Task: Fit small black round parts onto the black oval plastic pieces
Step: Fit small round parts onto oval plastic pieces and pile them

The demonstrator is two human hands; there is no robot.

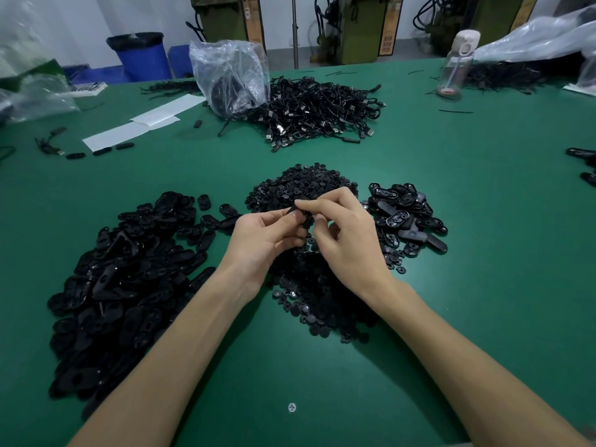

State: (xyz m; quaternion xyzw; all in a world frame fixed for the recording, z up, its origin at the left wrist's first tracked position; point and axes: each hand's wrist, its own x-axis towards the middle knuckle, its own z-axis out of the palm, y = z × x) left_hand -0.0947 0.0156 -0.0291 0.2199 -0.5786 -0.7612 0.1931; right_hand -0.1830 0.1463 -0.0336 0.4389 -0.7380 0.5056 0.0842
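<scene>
We pinch 1 oval piece [302, 217] in left hand [258, 241] and right hand [350, 235] grips, seemingly fitting a round part; next, press flush.

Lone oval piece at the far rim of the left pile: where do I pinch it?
Probably across its narrow width, with fingers on the two long sides, coming straight down. The oval piece lies flat on the green table at the rim of the left pile with nothing on top, so both long edges look free.
</scene>
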